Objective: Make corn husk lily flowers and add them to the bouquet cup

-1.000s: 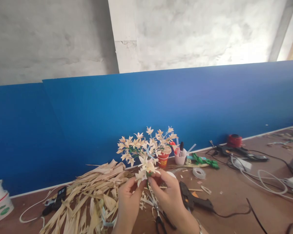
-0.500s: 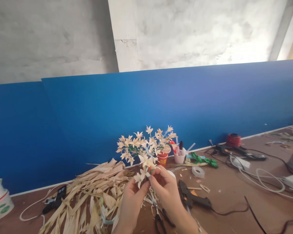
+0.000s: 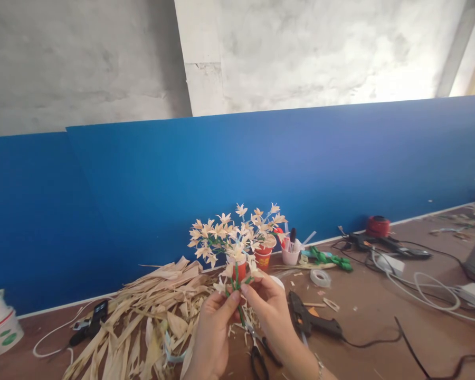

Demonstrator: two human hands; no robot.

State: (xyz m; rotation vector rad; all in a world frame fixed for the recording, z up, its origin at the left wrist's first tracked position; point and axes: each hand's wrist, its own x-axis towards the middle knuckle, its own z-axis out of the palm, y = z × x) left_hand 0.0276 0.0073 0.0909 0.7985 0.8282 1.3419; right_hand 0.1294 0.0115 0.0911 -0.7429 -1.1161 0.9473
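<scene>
Between both hands, low in front of me, is a small sprig of cream artificial flowers with a green-wrapped stem (image 3: pixel 236 279). My left hand (image 3: pixel 215 330) pinches it from the left with thumb and fingers. From the other side, the thumb and fingers of my right hand (image 3: pixel 272 311) close on a green part of the same sprig. Just behind stands a fuller bunch of cream flowers (image 3: pixel 221 231), beside red paper cups (image 3: pixel 263 259). Black-handled scissors (image 3: pixel 258 352) lie below the hands, partly covered by my right wrist.
Dried husks (image 3: pixel 154 303) are heaped at left. A black glue gun (image 3: pixel 319 321) and a roll of clear tape (image 3: pixel 320 278) lie at right. Behind them are a pen cup (image 3: pixel 291 255), green-wrapped pieces (image 3: pixel 332 261) and tangled white cables (image 3: pixel 423 295). A blue partition (image 3: pixel 237 163) bounds the table.
The sprig's flowers have tilted away and spread, so its green stem and the red cup behind now show. Both hands keep their hold, almost in the same place.
</scene>
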